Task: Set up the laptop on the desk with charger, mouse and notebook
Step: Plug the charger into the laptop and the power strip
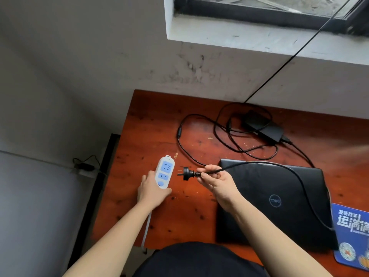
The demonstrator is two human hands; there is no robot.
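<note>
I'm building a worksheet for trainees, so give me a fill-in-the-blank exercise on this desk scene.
1. The left hand holds a white ___ with blue sockets.
2. The right hand pinches a black cord just behind its ___.
3. The laptop lid is ___.
Missing words: power strip; plug; closed.

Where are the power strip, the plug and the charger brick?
power strip (pixel 165 172): head view, middle of its face, between the sockets.
plug (pixel 187 172): head view, its black head, behind the prongs.
charger brick (pixel 263 127): head view, centre of its top face.
</note>
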